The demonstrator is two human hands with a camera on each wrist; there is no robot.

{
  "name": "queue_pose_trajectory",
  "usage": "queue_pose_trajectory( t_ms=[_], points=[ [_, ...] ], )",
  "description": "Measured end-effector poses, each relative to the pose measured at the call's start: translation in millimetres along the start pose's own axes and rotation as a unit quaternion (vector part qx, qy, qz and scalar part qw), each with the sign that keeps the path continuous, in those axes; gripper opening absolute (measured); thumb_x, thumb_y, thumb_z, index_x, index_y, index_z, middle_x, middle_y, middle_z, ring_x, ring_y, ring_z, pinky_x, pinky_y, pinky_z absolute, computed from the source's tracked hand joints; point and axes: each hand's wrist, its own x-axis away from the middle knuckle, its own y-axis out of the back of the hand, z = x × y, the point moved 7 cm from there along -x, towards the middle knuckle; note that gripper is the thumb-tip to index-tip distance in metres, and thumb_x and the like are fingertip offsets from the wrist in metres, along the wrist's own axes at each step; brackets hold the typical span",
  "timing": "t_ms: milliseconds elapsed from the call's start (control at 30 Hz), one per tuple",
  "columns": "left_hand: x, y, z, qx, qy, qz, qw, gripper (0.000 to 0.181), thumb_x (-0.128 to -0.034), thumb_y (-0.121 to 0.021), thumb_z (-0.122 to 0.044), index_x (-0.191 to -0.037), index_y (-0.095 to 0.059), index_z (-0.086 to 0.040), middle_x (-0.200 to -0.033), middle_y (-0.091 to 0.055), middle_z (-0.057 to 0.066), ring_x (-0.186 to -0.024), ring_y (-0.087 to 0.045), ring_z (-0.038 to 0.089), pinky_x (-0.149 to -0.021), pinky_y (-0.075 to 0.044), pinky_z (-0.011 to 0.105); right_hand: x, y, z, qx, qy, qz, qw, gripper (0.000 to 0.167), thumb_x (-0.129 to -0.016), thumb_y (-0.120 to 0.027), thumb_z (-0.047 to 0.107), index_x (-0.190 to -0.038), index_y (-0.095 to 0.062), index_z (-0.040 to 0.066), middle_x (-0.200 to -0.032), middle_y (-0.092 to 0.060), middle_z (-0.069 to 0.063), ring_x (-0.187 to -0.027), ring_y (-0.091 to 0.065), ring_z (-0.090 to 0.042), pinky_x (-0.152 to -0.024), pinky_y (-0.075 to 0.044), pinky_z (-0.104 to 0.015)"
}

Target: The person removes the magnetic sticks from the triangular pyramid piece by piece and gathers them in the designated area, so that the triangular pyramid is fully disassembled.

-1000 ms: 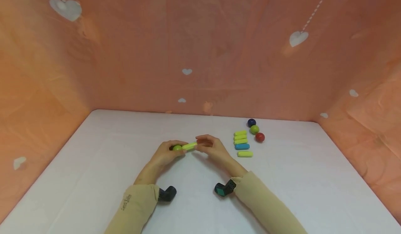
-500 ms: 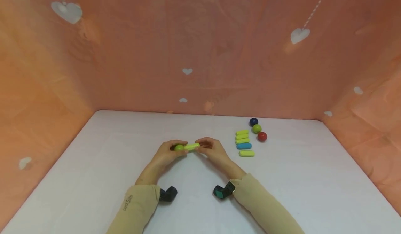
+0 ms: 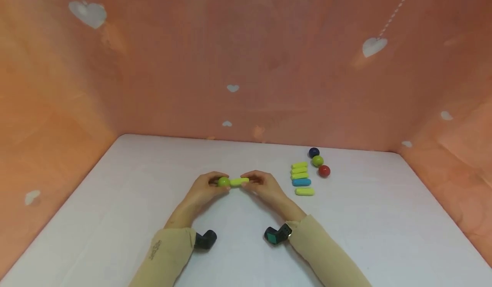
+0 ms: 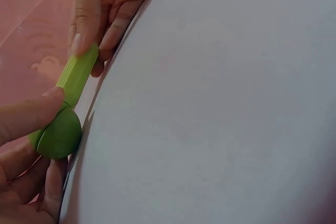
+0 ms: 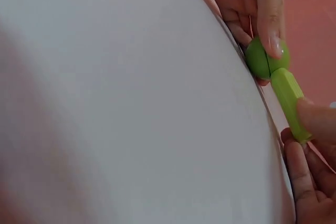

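My left hand pinches a glossy green ball between thumb and fingers, above the middle of the white table. A yellow-green ribbed stick meets the ball end to end, and my right hand pinches its far end. In the left wrist view, the ball shows a dark seam line and the stick runs up from it to the other hand. From the right wrist, the stick touches the ball, whose surface the left thumb partly covers.
Right of my hands lie several yellow-green sticks and a blue stick. A dark blue ball, another green ball and a red ball lie beside them. An orange cloth with hearts surrounds the white table.
The stick has swung from slanted to nearly level, in line with the ball. My right fingers now pinch its end more closely. The view has shifted slightly.
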Motion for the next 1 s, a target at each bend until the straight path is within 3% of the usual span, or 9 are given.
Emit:
queue_pose_trajectory(
  t_ms=[133,367,567,800,1000],
  points=[
    [-2.7,-3.3,-3.8,0.001,0.002,0.005,1.0000,0.037,-0.0823,-0.072,-0.009,-0.118,-0.064,-0.003,-0.116,-0.063,0.015,-0.108,-0.057,0.025,-0.098,-0.045,0.042,0.7,5.2,-0.3,0.002,-0.020,-0.016,0.9997,0.022,-0.086,-0.070,0.014,-0.107,-0.070,0.008,-0.101,-0.069,-0.007,-0.088,-0.061,-0.014,-0.078,-0.049,-0.025],
    [-0.3,-4.0,0.7,0.012,0.029,0.006,0.9995,0.036,-0.0836,-0.070,-0.006,-0.118,-0.063,-0.002,-0.117,-0.061,0.015,-0.109,-0.054,0.026,-0.099,-0.045,0.041,2.7,-0.2,-3.9,-0.038,-0.036,0.012,0.9986,0.024,-0.087,-0.069,0.014,-0.109,-0.068,0.003,-0.099,-0.066,-0.008,-0.087,-0.056,-0.013,-0.075,-0.046,-0.022],
    [-0.9,-2.0,-3.0,0.004,0.021,0.010,0.9997,0.035,-0.0844,-0.069,-0.004,-0.119,-0.062,-0.001,-0.118,-0.061,0.017,-0.112,-0.054,0.029,-0.100,-0.044,0.043,2.3,-2.2,-3.0,-0.066,-0.040,0.014,0.9969,0.025,-0.087,-0.069,0.012,-0.109,-0.066,0.001,-0.096,-0.064,-0.008,-0.085,-0.053,-0.013,-0.072,-0.044,-0.022],
    [-1.9,-0.8,-0.9,0.001,0.025,0.015,0.9996,0.036,-0.0857,-0.068,-0.006,-0.121,-0.061,0.000,-0.121,-0.059,0.018,-0.115,-0.053,0.030,-0.102,-0.042,0.045,3.1,1.6,-8.9,-0.099,-0.067,-0.010,0.9927,0.023,-0.089,-0.065,0.010,-0.110,-0.065,0.001,-0.102,-0.065,-0.008,-0.090,-0.054,-0.012,-0.077,-0.044,-0.021],
    [-3.3,0.2,-0.1,-0.005,0.023,0.022,0.9995,0.038,-0.0853,-0.068,-0.006,-0.122,-0.060,0.000,-0.123,-0.059,0.020,-0.116,-0.053,0.032,-0.104,-0.041,0.046,6.3,1.3,-7.4,-0.097,-0.066,-0.008,0.9931,0.026,-0.089,-0.066,0.011,-0.114,-0.064,0.003,-0.109,-0.064,-0.009,-0.093,-0.056,-0.013,-0.082,-0.044,-0.023]
  ],
)
